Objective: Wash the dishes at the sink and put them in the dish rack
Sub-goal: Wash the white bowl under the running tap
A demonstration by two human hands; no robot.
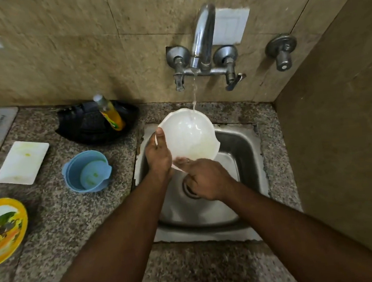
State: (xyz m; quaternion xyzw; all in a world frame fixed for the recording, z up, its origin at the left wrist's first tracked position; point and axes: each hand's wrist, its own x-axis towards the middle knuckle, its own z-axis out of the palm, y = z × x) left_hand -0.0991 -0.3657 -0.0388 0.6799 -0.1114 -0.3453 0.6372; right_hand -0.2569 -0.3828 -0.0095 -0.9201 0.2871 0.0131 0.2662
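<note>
Both hands, left hand (pixel 158 154) and right hand (pixel 208 179), grip a tilted, wet white bowl (pixel 191 135) under running water

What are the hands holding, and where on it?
The white bowl: left hand grips its left rim, right hand its near rim.

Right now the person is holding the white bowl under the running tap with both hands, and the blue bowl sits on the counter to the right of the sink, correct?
Not quite. The head view shows the blue bowl on the counter left of the sink, not right. The rest holds: left hand and right hand hold the white bowl under the running tap.
</note>
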